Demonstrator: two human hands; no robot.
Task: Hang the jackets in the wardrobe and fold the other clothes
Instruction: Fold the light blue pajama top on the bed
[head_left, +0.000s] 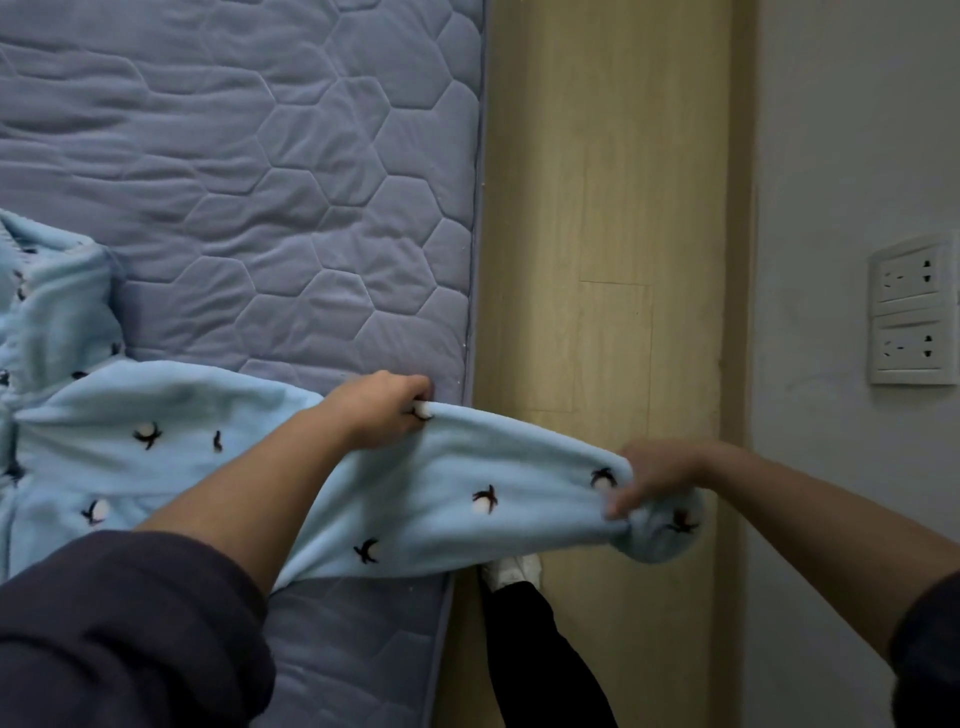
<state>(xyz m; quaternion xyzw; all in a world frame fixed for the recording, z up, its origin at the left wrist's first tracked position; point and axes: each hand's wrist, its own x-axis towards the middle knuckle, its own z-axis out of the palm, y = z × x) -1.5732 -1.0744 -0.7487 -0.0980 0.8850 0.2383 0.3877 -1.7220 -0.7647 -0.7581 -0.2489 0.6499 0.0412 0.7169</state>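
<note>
Fleece garment (447, 499) — sleeve gripped by both hands — overhangs mattress (260, 182).

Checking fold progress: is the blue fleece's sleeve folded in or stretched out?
Stretched out: left hand and right hand hold the sleeve taut past the mattress edge.

pyjama top (218, 467): soft matt fleece | mattress (260, 182): quilted matt cloth | floor (602, 208): smooth wood-look planks

Pale blue fleece garment (218, 467) with penguin print spread lower left on quilted mattress (260, 156). Left hand (382, 410) pinches sleeve's upper edge at frame centre; right hand (652, 480) grips cuff over wooden floor (602, 208), right of centre.
</note>
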